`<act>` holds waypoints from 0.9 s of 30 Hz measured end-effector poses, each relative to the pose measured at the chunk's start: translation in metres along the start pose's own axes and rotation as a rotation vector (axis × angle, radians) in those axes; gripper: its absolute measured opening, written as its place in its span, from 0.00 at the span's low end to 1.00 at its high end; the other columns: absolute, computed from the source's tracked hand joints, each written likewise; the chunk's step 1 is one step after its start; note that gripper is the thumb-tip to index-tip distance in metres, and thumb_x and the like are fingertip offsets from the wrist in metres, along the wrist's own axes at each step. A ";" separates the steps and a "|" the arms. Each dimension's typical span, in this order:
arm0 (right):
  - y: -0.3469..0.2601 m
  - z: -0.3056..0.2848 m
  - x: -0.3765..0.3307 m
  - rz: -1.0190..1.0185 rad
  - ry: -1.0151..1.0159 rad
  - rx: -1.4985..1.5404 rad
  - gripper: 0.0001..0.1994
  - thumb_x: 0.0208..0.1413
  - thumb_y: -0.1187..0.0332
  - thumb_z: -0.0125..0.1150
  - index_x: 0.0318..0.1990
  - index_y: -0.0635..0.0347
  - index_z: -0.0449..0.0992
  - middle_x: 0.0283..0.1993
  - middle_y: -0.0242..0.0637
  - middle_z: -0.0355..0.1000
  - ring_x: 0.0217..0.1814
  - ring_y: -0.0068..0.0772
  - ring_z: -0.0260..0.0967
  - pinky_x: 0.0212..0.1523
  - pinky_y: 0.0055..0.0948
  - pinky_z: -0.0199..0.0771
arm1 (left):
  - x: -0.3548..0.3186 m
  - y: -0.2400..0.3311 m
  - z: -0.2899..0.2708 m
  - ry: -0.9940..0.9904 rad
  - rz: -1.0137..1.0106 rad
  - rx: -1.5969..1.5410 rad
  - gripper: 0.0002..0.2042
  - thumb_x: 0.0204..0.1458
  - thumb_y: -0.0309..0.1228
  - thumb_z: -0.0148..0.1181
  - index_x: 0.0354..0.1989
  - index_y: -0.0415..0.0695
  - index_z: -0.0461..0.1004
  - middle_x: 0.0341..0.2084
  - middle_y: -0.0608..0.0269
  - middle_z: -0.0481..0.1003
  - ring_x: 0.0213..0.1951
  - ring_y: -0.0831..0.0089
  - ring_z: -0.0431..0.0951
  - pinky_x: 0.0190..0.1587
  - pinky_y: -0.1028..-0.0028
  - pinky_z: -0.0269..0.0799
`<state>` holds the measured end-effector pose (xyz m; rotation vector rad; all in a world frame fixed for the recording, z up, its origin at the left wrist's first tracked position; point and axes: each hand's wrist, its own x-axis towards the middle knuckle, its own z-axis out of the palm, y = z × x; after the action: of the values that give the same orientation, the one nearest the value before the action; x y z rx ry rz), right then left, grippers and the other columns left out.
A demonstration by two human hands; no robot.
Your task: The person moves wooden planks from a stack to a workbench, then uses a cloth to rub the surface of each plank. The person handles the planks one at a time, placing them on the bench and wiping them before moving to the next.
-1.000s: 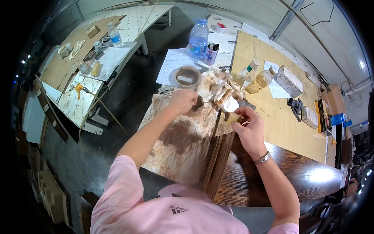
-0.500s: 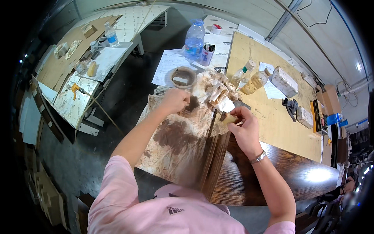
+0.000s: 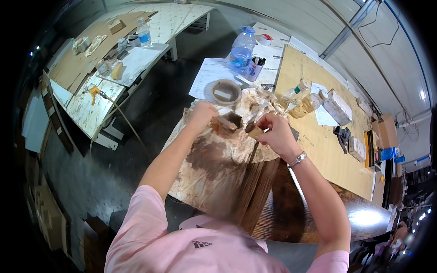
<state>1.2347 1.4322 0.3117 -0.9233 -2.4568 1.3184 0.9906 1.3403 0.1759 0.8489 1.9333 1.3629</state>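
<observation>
My left hand [image 3: 204,116] is closed, with a short, flat light-brown strip [image 3: 226,123] reaching from its fingers over a brown-stained cup [image 3: 235,119]. Whether the strip is a brush or a stick is unclear. Between the thumb and fingers of my right hand [image 3: 273,132] is a small yellowish sponge piece [image 3: 255,132] with a darkened edge, just right of the cup. Under the cup spreads a cloth [image 3: 207,182] with large dark-brown stains. Below my right hand lie dark-brown grooved wood strips [image 3: 259,186] and a glossy dark wood board [image 3: 332,207].
Behind the cup sits a tape roll [image 3: 226,92] beside crumpled rags [image 3: 259,102]. Farther back stand a large blue water bottle [image 3: 242,48] and a can of pens [image 3: 255,69]. Bottles of yellowish liquid [image 3: 306,105] stand at the right, near a wrapped block [image 3: 337,107].
My right hand has moved left toward the cup with the sponge piece. My left hand has shifted slightly left in the picture, and the strip now shows over the cup. The whole view has shifted.
</observation>
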 end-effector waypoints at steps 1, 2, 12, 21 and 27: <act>0.003 0.003 0.004 0.025 -0.022 0.016 0.11 0.40 0.81 0.64 0.34 0.68 0.73 0.31 0.34 0.73 0.29 0.19 0.69 0.27 0.20 0.71 | -0.001 -0.006 -0.003 -0.002 -0.065 -0.105 0.06 0.43 0.27 0.64 0.27 0.37 0.78 0.21 0.57 0.76 0.24 0.68 0.75 0.30 0.69 0.69; 0.001 0.004 0.005 0.067 -0.032 0.036 0.11 0.40 0.82 0.64 0.34 0.68 0.72 0.31 0.35 0.73 0.28 0.20 0.69 0.26 0.21 0.71 | -0.008 0.001 -0.005 -0.012 -0.131 -0.212 0.05 0.44 0.26 0.63 0.26 0.37 0.77 0.20 0.59 0.75 0.23 0.71 0.73 0.28 0.71 0.68; 0.004 0.025 0.021 0.166 -0.142 0.016 0.10 0.38 0.85 0.60 0.32 0.68 0.72 0.28 0.35 0.71 0.25 0.20 0.68 0.24 0.22 0.70 | -0.060 0.035 -0.041 -0.030 -0.093 -0.475 0.02 0.46 0.24 0.62 0.25 0.40 0.75 0.18 0.65 0.73 0.20 0.76 0.70 0.24 0.76 0.65; -0.001 0.052 0.018 0.001 -0.263 -0.149 0.07 0.44 0.78 0.64 0.30 0.68 0.72 0.24 0.33 0.71 0.24 0.18 0.66 0.24 0.22 0.67 | -0.136 0.027 -0.028 0.176 0.589 0.519 0.02 0.45 0.26 0.56 0.25 0.44 0.75 0.25 0.58 0.77 0.30 0.57 0.77 0.33 0.62 0.72; -0.010 0.058 0.009 -0.037 -0.240 -0.230 0.07 0.43 0.76 0.64 0.30 0.67 0.74 0.24 0.34 0.73 0.24 0.20 0.67 0.25 0.24 0.69 | -0.149 0.013 -0.029 0.143 0.664 0.620 0.02 0.40 0.23 0.56 0.23 0.44 0.73 0.23 0.61 0.74 0.31 0.60 0.76 0.32 0.64 0.72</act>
<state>1.1970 1.3941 0.2852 -0.8028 -2.8419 1.2159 1.0594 1.2101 0.2146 1.8610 2.3399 1.1716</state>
